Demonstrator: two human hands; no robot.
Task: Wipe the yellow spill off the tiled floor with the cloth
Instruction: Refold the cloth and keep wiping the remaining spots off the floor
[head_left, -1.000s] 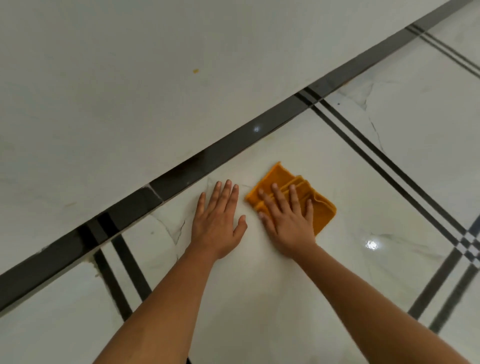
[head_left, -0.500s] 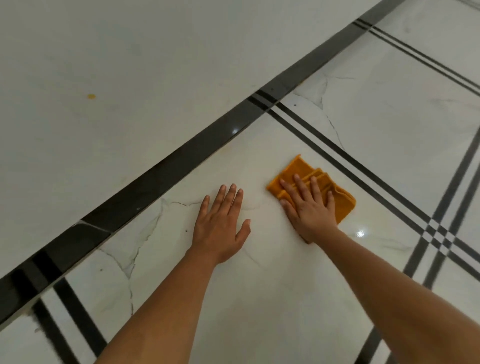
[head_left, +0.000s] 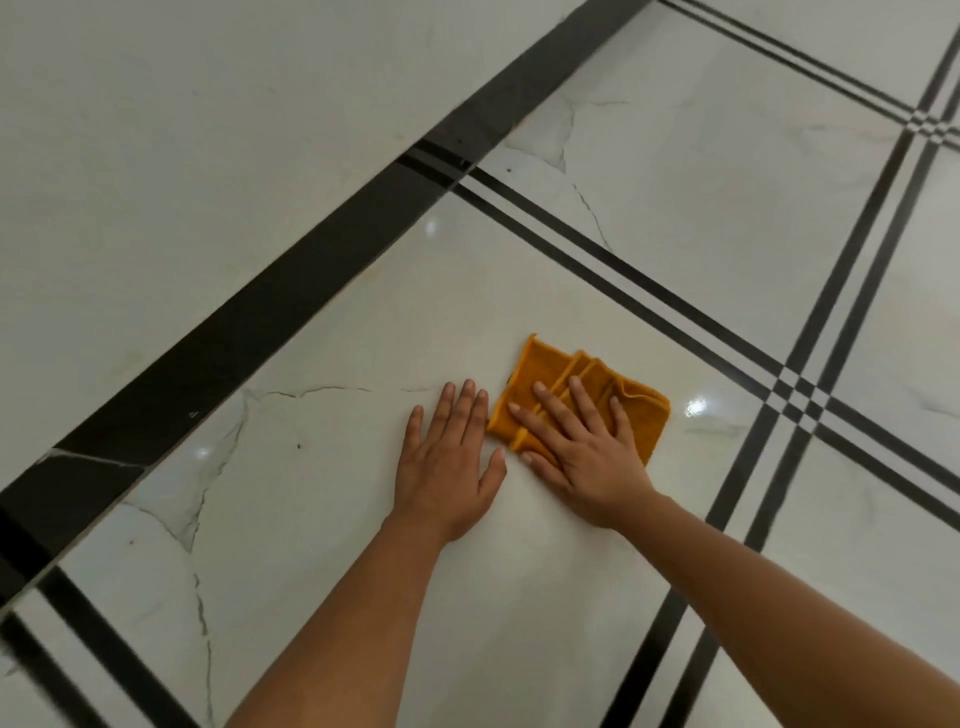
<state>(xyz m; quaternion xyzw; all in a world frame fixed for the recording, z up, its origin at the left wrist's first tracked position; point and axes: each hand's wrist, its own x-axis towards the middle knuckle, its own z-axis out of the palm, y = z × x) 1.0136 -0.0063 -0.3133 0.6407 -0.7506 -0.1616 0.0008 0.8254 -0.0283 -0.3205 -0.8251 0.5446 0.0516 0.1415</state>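
Observation:
A folded orange cloth (head_left: 545, 364) lies flat on the glossy white marble floor tile (head_left: 363, 338). My right hand (head_left: 582, 452) presses down on it, palm flat and fingers spread over its near half. My left hand (head_left: 447, 467) rests flat on the bare tile just left of the cloth, its fingertips almost touching the cloth's left edge. No yellow spill shows on the open tile around the cloth. Whatever lies under the cloth is hidden.
A black skirting band (head_left: 260, 312) runs diagonally from lower left to upper right, with a pale wall (head_left: 156, 130) above it. Thin double black inlay lines (head_left: 623, 270) cross the floor and meet other lines at the right (head_left: 789, 395).
My right hand has slid the cloth left, back beside my left hand. The view has swung, and the small orange spot on the wall has left the frame.

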